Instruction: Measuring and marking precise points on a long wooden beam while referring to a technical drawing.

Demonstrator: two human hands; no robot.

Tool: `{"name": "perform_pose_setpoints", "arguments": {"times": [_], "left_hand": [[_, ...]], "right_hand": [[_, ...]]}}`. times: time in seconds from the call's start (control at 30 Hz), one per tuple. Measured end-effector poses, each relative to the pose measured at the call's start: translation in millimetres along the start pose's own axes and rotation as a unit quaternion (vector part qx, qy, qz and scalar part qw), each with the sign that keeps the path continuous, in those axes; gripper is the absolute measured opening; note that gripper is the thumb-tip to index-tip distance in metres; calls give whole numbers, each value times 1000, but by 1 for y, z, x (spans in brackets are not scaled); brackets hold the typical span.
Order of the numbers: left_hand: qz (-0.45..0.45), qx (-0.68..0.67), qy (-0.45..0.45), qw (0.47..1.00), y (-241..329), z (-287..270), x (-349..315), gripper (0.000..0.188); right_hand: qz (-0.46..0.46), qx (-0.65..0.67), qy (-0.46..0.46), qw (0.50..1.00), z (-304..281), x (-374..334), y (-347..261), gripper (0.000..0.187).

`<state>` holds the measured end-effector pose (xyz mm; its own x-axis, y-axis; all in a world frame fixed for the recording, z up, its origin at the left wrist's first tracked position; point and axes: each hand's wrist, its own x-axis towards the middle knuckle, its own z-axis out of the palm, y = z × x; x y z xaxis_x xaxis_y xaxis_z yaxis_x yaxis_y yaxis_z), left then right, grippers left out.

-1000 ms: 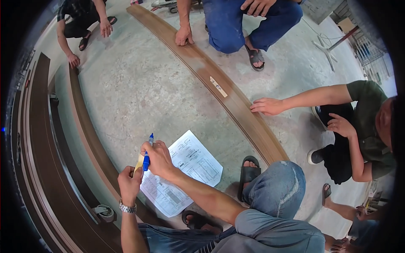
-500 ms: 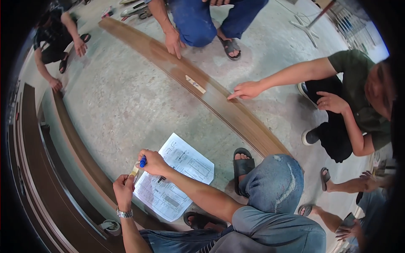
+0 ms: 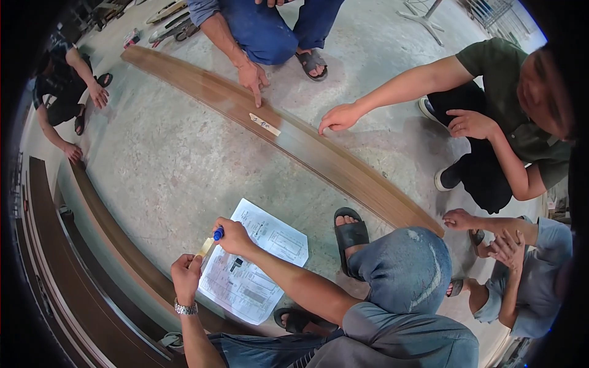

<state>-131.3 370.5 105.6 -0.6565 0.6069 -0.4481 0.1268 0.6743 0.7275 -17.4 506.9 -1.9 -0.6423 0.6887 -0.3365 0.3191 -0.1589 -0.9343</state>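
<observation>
A short strip of pale yellow tape (image 3: 205, 248) stretches between my two hands above the paper's left edge. My left hand (image 3: 185, 274), with a metal watch at its wrist, pinches the strip's lower end. Closed around a blue-capped pen (image 3: 218, 233), my right hand (image 3: 233, 237) is also at the strip's upper end; whether it grips the tape there is hidden by its fingers. Under them a printed drawing sheet (image 3: 279, 242) lies on the floor. Farther off lies a long brown wooden board (image 3: 202, 92), bearing a handwritten tape label (image 3: 265, 124).
Brown panels and profiles (image 3: 55, 257) line the left side. Several people crouch around: one person's hand (image 3: 251, 76) points at the label, another's hand (image 3: 338, 118) touches the board's edge. A third person's hand (image 3: 455, 219) is by its near end. A stand (image 3: 423, 21) is far right.
The view has shifted, so the board appears lower and farther left. The far person's finger has moved close to the label. At right, another person has leaned in, a hand by the board's end.
</observation>
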Motion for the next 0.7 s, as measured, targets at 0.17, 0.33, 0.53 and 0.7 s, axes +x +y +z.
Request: {"name": "perform_pose_setpoints", "arguments": {"times": [0.17,0.33,0.53,0.7], "left_hand": [[11,28,-39,999,10,7,7,20],[25,39,-72,996,21,17,14,19],[39,47,-97,993,30,27,23,20],[38,73,-102,991,35,30,27,20]], "right_hand": [[-35,9,35,999,-14,-1,2,15],[-48,28,36,998,-29,-6,-1,15],[-7,58,15,998,-47,-7,-4,31],[-54,7,9,998,-55,-6,0,41]]}}
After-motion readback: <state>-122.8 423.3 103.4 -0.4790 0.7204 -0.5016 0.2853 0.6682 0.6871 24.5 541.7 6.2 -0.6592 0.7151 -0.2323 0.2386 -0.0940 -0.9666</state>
